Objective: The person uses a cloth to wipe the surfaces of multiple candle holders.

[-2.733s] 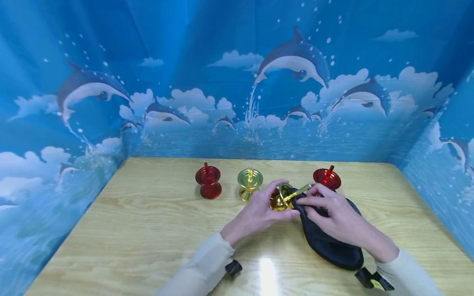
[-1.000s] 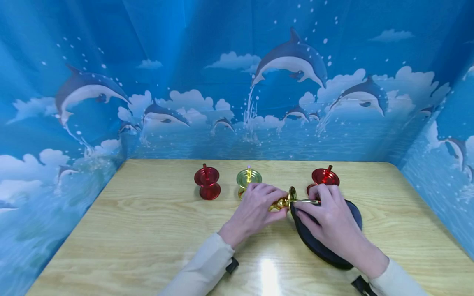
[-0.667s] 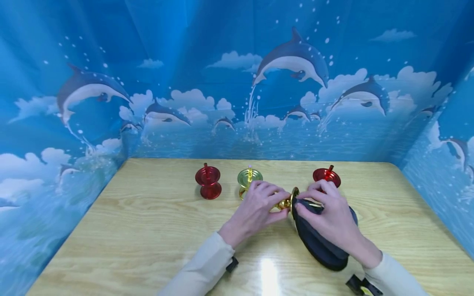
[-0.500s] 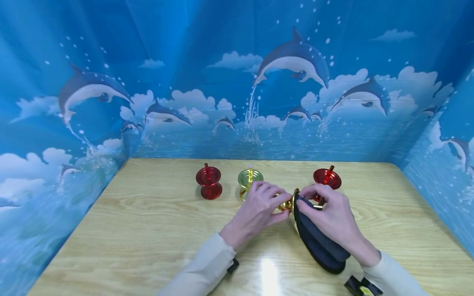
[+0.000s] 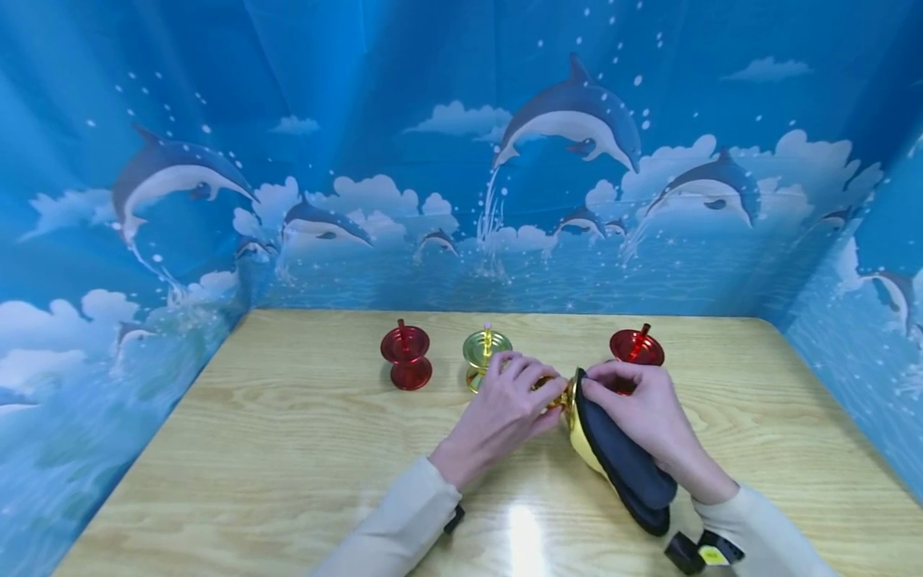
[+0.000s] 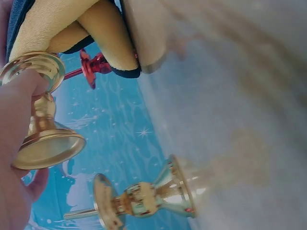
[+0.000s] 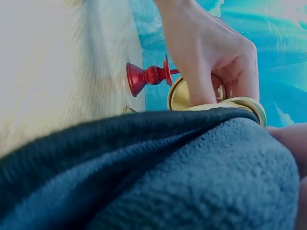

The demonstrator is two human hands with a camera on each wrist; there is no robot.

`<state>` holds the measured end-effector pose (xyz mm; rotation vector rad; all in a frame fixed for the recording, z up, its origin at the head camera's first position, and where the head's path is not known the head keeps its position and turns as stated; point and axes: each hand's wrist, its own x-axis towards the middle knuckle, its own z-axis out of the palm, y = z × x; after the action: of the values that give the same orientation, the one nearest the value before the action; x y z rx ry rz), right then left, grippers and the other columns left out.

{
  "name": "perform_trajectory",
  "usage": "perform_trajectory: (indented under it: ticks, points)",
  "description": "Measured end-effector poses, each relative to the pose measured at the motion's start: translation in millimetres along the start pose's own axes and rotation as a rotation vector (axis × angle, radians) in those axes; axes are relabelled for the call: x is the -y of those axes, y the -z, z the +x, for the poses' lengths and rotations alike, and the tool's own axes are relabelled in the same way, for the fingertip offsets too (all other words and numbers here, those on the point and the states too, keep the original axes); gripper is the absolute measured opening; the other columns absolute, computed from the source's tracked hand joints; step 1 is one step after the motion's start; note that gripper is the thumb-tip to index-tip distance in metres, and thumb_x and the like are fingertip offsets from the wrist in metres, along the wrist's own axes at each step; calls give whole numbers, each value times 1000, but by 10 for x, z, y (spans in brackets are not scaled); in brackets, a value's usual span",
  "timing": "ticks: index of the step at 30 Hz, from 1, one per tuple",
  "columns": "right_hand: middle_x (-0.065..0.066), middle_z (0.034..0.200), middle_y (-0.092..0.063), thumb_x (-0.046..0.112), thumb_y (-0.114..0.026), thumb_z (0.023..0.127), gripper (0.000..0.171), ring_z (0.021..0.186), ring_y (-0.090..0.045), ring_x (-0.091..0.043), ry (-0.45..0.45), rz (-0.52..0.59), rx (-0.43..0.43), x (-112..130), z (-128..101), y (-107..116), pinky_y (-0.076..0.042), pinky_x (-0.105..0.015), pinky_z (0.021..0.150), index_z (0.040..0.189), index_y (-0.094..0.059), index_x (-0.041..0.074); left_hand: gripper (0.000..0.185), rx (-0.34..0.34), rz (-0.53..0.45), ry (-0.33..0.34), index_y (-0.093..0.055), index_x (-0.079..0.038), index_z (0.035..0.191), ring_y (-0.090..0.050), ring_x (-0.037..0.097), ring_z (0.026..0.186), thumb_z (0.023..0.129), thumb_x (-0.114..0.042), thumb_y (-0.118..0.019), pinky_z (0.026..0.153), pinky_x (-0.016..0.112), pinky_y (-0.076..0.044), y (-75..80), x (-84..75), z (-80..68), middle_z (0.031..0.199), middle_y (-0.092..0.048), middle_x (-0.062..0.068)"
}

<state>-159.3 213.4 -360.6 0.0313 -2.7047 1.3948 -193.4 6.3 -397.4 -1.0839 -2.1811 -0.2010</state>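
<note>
Dolphin-printed blue sheeting walls in your light wooden desk (image 5: 288, 449). From the head view, your left hand (image 5: 505, 409) reaches in from the lower middle, fingers curled round the gold candlestick (image 5: 558, 394), which lies on its side just above the desk between your two hands. Your right hand (image 5: 642, 413) meets it from the other side, thumb and fingers pinching the dark cloth (image 5: 623, 469) over the candlestick's dish end; the cloth hangs back under your right wrist, its yellow underside showing. Beyond your left hand stand a red candlestick (image 5: 407, 357) and a green-gold candlestick (image 5: 486, 353); beyond your right hand stands a second red candlestick (image 5: 636, 349). Against half a second ago, your right hand has drawn the cloth further over the dish, so the gold spike that stuck out then is covered, and the cloth has rolled to show more yellow.

Your left wrist view shows your thumb and fingers round the gold candlestick's (image 6: 41, 120) stem, the yellow face of the cloth (image 6: 72, 28) against its dish.

Your right wrist view shows the dark fleece (image 7: 158, 177) filling the foreground, the gold rim (image 7: 244, 105) just beyond, and your left hand (image 7: 211, 57) gripping behind.
</note>
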Motion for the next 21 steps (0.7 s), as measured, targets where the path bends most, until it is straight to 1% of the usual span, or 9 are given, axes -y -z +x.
perform_trajectory:
  ticks: [2, 5, 7, 8, 12, 15, 16, 19, 21]
  points:
    - [-12, 109, -75, 24, -73, 95, 23, 84, -63, -7, 36, 6, -5, 4, -6, -3, -53, -21, 68, 110, -77, 7, 27, 15, -3, 9, -73, -26, 115, -68, 14, 103, 92, -37, -75, 99, 39, -51, 25, 8, 14, 110, -73, -7]
    - [-7, 104, -75, 19, -75, 93, 14, 84, -62, -5, 162, -11, -35, 15, -33, -15, -53, -21, 68, 104, -79, 11, 26, 41, -47, 24, -73, -25, 115, -68, 14, 101, 92, -37, -74, 96, 37, -52, 76, 35, 41, 109, -74, -6]
    - [-1, 99, -72, 13, -78, 90, 10, 84, -60, -5, 274, -35, -61, 21, -59, -24, -51, -22, 69, 99, -80, 14, 26, 66, -115, 27, -74, -24, 115, -69, 15, 100, 93, -36, -73, 93, 37, -52, 119, 61, 58, 108, -75, -5]
    - [1, 97, -70, 9, -79, 87, 11, 84, -59, -5, 346, -44, -75, 16, -71, -29, -50, -21, 70, 97, -80, 15, 26, 87, -154, 29, -74, -23, 116, -70, 15, 100, 93, -36, -73, 92, 36, -52, 139, 75, 65, 108, -76, -5]
    - [4, 95, -62, -2, -83, 78, 25, 88, -52, -8, 628, -85, -104, -13, -94, -33, -43, -20, 70, 93, -79, 17, 28, 188, -339, 46, -74, -19, 118, -71, 14, 99, 94, -34, -71, 86, 33, -51, 196, 133, 89, 109, -77, -3]
    - [1, 95, -61, 14, -80, 88, 4, 91, -47, -12, 838, -107, -122, -35, -65, -28, -39, -20, 72, 91, -79, 17, 24, 240, -505, 55, -74, -16, 113, -67, 8, 85, 93, -29, -71, 76, 21, -47, 208, 176, 109, 97, -76, -4]
    - [0, 95, -61, 21, -77, 93, 5, 90, -47, -13, 902, -115, -126, -35, -49, -28, -39, -20, 73, 91, -79, 17, 20, 246, -559, 52, -74, -15, 109, -63, 6, 79, 93, -27, -71, 71, 17, -44, 210, 193, 113, 91, -74, -4]
    - [-1, 94, -60, 39, -60, 102, 31, 90, -47, -16, 1057, -142, -124, -17, -19, -20, -39, -20, 73, 91, -78, 16, 9, 300, -716, 60, -71, -15, 97, -50, 2, 66, 91, -22, -71, 61, 12, -36, 226, 242, 128, 76, -63, -6]
    - [-1, 95, -60, 37, -59, 103, 31, 90, -47, -16, 1121, -164, -112, -1, -17, -9, -40, -20, 74, 92, -78, 16, 5, 354, -811, 76, -68, -15, 92, -46, 1, 64, 90, -20, -70, 59, 12, -35, 235, 273, 137, 72, -58, -6]
